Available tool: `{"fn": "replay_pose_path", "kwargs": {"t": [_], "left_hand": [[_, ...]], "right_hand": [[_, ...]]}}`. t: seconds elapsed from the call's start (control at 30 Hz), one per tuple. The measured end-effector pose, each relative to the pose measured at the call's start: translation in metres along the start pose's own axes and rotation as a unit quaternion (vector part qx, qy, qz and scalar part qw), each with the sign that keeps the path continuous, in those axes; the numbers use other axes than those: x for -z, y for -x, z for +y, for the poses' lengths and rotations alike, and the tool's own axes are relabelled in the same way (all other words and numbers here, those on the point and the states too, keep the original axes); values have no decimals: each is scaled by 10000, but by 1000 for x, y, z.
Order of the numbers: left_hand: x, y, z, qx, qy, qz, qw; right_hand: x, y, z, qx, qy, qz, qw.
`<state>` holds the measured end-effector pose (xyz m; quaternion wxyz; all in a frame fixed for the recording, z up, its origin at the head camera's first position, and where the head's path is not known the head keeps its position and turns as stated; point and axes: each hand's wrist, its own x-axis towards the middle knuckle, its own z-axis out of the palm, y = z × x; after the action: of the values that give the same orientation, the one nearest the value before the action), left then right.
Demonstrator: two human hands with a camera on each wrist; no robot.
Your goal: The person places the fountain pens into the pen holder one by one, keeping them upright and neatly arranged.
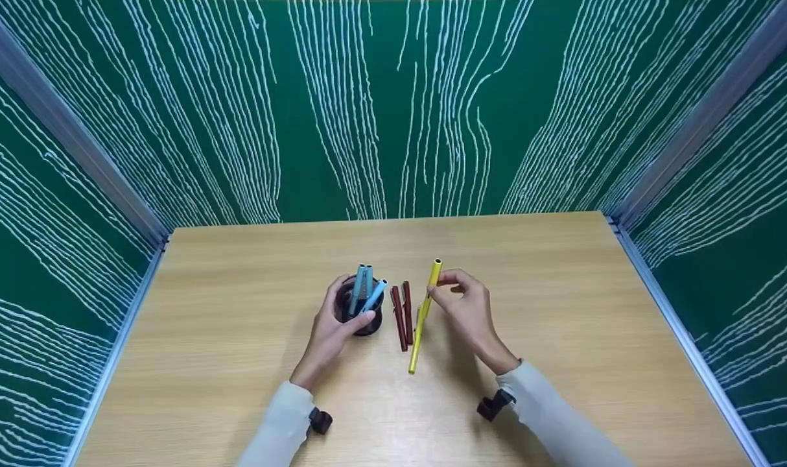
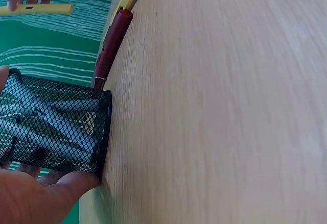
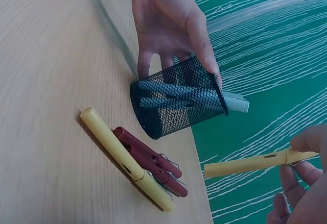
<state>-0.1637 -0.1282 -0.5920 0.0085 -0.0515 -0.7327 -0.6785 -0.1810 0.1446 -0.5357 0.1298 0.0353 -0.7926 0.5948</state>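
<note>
Above the wooden tabletop [image 1: 238, 363], beside the mesh cup [image 3: 173, 122]: one yellow pen [image 3: 240, 165], held aloft.
Pen pinched narrowly between thumb and fingers of the right hand [image 1: 465, 305], near its upper part, roughly upright, its lower end apart from the table. Mesh cup stood on the tabletop, gripped around its wall by the left hand [image 1: 332, 324]; three blue pens [image 1: 360, 285] were contained, ends above the rim. Between cup and right hand, two dark red pens [image 1: 399, 318] and a second yellow pen [image 3: 113, 143] were laid side by side. Good handling, as judged, called for a light, steady pinch, loose pens left unbrushed, and the cup braced against tipping. Green panels [image 1: 393, 97] with pale wavy lines were set behind.
</note>
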Motion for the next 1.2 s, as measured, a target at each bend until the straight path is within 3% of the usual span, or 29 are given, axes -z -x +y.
{"fn": "replay_pose_path", "kwargs": {"t": [0.6,1.2], "left_hand": [[-1,0,0,5,-97,67,9999],[-1,1,1,117,-17,81,9999]], "right_hand": [[-12,1,-14,-99,-95,-24,9999],[-29,-4,-30,-60,-207,-348,9992]]}}
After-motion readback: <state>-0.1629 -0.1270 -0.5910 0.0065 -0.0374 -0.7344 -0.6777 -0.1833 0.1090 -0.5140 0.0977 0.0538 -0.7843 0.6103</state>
